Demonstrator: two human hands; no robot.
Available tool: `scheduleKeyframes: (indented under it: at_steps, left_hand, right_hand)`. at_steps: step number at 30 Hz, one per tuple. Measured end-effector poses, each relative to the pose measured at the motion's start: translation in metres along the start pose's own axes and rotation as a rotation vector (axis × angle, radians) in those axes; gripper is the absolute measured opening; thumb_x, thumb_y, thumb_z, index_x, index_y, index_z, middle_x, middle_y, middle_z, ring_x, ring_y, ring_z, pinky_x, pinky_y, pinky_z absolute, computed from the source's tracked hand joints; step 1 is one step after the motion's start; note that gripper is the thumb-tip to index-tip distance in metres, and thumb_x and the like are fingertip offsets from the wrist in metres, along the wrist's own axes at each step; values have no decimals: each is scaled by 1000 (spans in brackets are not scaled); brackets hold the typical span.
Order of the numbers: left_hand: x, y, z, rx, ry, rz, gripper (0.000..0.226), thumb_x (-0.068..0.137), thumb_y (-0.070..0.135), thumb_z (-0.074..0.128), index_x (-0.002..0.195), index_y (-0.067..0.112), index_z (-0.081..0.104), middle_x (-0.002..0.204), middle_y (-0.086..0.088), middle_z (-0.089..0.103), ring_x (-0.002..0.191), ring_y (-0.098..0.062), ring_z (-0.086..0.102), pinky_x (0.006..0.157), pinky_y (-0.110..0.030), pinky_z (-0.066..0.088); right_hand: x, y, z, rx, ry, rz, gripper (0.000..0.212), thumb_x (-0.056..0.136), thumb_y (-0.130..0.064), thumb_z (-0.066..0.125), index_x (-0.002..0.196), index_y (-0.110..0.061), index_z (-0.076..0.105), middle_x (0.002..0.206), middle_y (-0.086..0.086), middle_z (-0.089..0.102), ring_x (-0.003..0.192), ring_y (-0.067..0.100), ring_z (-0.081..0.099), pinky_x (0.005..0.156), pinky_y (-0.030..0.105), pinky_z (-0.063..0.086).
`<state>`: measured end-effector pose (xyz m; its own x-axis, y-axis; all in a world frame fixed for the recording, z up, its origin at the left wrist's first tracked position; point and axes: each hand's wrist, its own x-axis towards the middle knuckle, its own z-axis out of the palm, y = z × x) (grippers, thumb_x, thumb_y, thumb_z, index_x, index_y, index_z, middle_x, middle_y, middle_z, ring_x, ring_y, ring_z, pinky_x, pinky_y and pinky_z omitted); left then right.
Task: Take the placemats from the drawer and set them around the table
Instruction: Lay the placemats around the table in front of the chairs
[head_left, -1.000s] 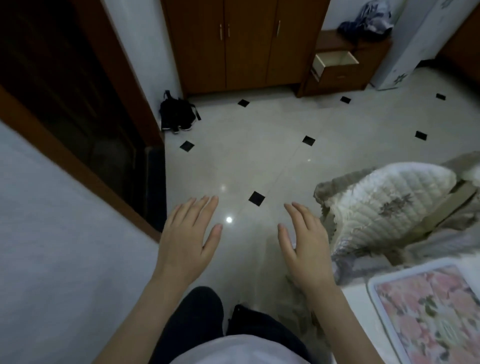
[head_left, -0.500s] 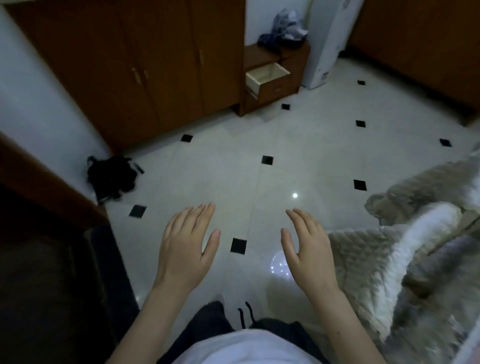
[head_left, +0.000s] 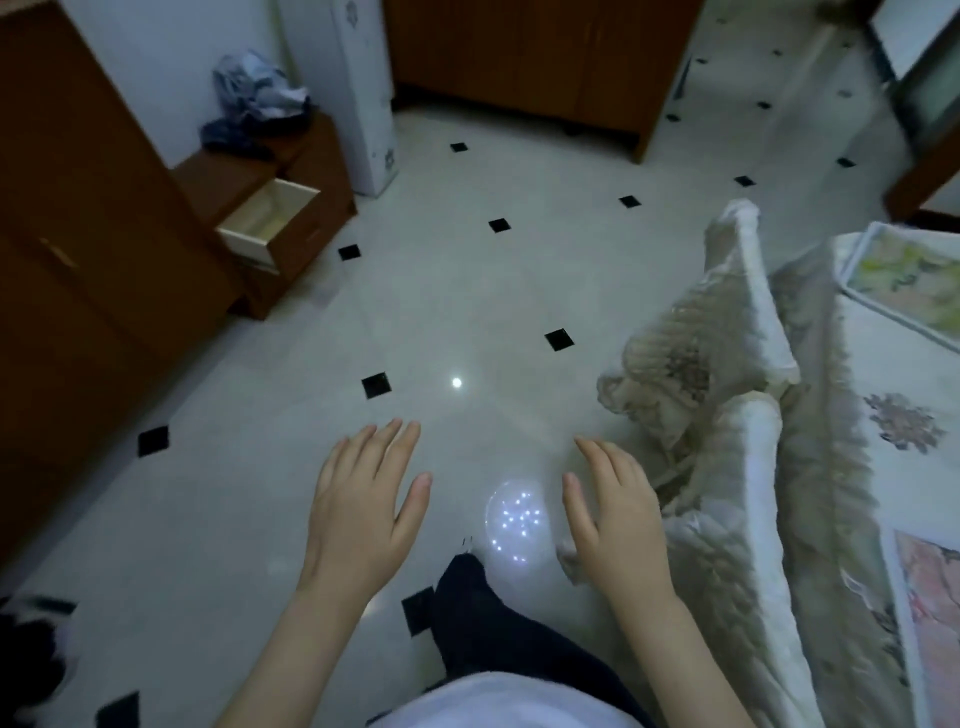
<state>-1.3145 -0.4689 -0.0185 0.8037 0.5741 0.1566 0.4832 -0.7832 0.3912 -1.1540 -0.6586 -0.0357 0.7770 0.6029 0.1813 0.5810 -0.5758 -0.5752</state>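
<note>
Head view, looking down over a tiled floor (head_left: 467, 291). Both hands are held palm-down in front of the body, apart from each other and holding nothing. Left hand (head_left: 363, 512): fingers (head_left: 387, 447) extended and lightly spread, thumb out to the side. Right hand (head_left: 615, 514): fingers (head_left: 602, 457) extended, close together, thumb apart.

Far ahead of the left fingers, and to their left, a small wooden cabinet (head_left: 306, 208) stands with its top drawer (head_left: 267, 218) pulled open; the pale inside of the drawer shows, but its contents cannot be made out. A bundle of cloth (head_left: 257, 98) lies on the cabinet top.

Just right of the right fingers stands a chair with a quilted cover (head_left: 727, 415). Beyond it, further right, is the counter (head_left: 883, 457) under a pale embroidered cloth. Two floral placemats lie on it: one placemat (head_left: 904, 283) ahead and right of the right fingers, a second placemat (head_left: 930, 613) to their right, nearer the body and cut by the frame edge.
</note>
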Motion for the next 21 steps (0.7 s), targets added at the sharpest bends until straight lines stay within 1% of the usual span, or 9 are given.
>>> scheduleKeyframes:
  at_steps: [2,6,10,14,18,21]
  left_hand:
    - [49,-3,1,-2,-11,46,54,97,42,32,137,13,51,139,-7,53,128,-29,47,111,-47,30]
    - [147,-6,-8,1,-11,137,53,97,42,33,136,13,52,136,-5,55,128,-27,47,111,-41,29]
    - [231,-5,-6,-17,-31,213,53,97,41,33,136,12,52,135,-5,56,127,-27,48,109,-45,34]
    - [298,-1,22,-58,-95,287,53,96,41,33,136,12,52,136,-5,55,127,-28,48,108,-46,35]
    - [372,-4,57,-77,-171,379,54,98,43,29,138,14,51,138,-3,53,130,-26,45,109,-44,31]
    - [447,-7,78,-112,-192,455,56,99,46,25,138,14,51,138,-3,53,129,-25,46,109,-44,32]
  right_hand:
    - [41,0,8,1,23,30,51,95,-41,34,131,-12,55,128,2,58,120,19,51,101,35,41]
    - [119,-6,11,14,88,71,48,95,-40,35,130,-13,55,127,0,59,118,17,51,99,33,40]
    - [182,1,10,5,133,131,47,96,-40,36,130,-15,55,126,-2,59,119,16,50,101,35,42]
    - [231,17,19,-15,185,218,47,95,-40,36,130,-14,56,124,-2,60,118,18,53,97,39,44]
    - [287,34,39,-26,212,309,49,95,-41,35,132,-15,54,129,-2,58,124,20,50,101,43,42]
    - [347,46,50,-35,260,345,49,95,-41,36,131,-15,55,127,-2,59,121,18,52,99,43,44]
